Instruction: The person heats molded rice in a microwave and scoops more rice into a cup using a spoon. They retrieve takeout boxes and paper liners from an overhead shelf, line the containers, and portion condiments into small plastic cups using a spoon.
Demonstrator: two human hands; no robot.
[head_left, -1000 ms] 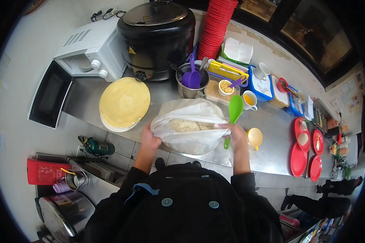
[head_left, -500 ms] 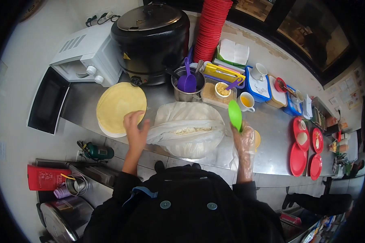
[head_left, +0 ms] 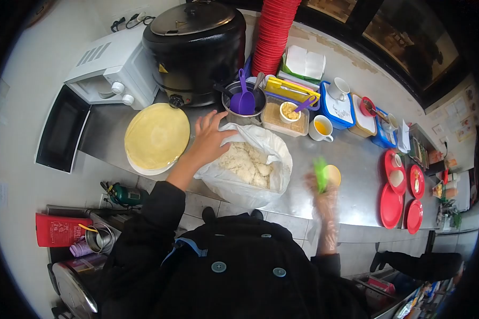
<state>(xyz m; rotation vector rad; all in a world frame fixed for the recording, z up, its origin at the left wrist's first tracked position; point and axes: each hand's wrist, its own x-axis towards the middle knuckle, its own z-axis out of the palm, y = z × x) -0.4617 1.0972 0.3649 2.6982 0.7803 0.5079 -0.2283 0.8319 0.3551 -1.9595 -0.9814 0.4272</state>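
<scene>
My bare left hand [head_left: 208,142] is at the upper left rim of a white plastic bag [head_left: 278,151], its fingers spread. The bag gapes wide, showing white crumbly food [head_left: 250,167] inside. My right hand [head_left: 323,192], in a clear plastic glove, grips a green spoon [head_left: 321,174] to the right of the bag; motion blurs both. Right beside the spoon lies a small round yellow item [head_left: 333,175]. Left of the bag, a stack of thin yellow round sheets [head_left: 157,134] rests on a white plate [head_left: 153,171].
Behind the bag stand a metal pot [head_left: 245,118] with a purple ladle [head_left: 243,101], a plastic tub [head_left: 282,126] and a white cup [head_left: 320,129]. A black kettle [head_left: 197,58] and open microwave [head_left: 112,69] are at the left. Red plates [head_left: 391,206] lie right.
The bag has gone from folded over to wide open. My left hand has moved up and right to its rim. My right hand has lowered with the green spoon, which has tilted.
</scene>
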